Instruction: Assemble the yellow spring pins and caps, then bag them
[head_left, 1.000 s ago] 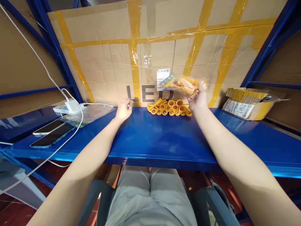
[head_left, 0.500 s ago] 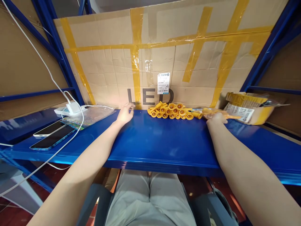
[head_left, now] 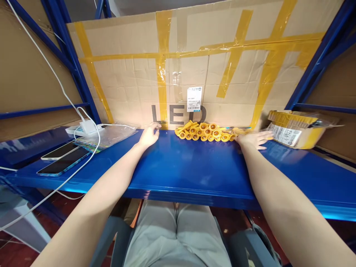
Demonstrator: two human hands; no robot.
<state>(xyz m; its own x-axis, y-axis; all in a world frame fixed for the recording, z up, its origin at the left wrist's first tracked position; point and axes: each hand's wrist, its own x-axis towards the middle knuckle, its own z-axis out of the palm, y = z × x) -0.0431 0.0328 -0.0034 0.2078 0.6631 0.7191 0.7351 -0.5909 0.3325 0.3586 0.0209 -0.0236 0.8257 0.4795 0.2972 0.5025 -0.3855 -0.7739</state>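
A pile of yellow stick-like pieces with round, cup-shaped ends lies at the back of the blue tabletop, against the cardboard. My right hand rests at the pile's right end, fingers stretched out and spread. It touches or partly covers some yellow pieces and clear plastic film there; what lies under the palm is hidden. To the left of the pile, my left hand rests on the tabletop near the cardboard. Its fingers are loosely bent and apart, with nothing seen in them.
Tall taped cardboard stands along the back. At right sits an open small carton with plastic in it. At left are two phones, a white charger with a trailing cable, and a clear plastic bag. Blue posts flank both sides.
My right hand has shifted slightly left towards the pile, and its fingers have spread from a more closed pose over the yellow pieces. My left hand stays nearly still.
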